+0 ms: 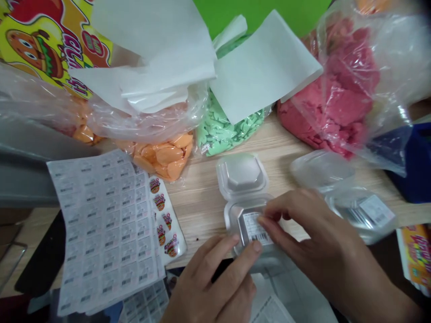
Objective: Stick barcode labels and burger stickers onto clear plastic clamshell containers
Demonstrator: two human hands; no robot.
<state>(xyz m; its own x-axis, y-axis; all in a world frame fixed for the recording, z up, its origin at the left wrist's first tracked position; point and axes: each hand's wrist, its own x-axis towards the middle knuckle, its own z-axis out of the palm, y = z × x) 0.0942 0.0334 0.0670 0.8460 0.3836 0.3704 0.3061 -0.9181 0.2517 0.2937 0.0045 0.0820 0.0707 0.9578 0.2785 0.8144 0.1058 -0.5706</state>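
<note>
A clear hinged plastic box [243, 179] lies open on the wooden table [198, 202], lid half toward the back. A white barcode label [256, 228] sits on its near half. My left hand [215, 282] steadies the box from below, fingertips on the label's lower edge. My right hand [319, 242] comes in from the right, its fingertips pinched and pressing on the label's right side. A sheet of barcode labels [107, 224] lies to the left, with a strip of round colourful stickers [164, 224] beside it.
Plastic bags stand at the back: orange pieces [164, 157], green pieces [222, 130] and red sand-like stuff [336, 98]. White paper sheets [262, 67] lie over them. More clear boxes [357, 206] are stacked at the right, a blue bin [417, 161] beyond.
</note>
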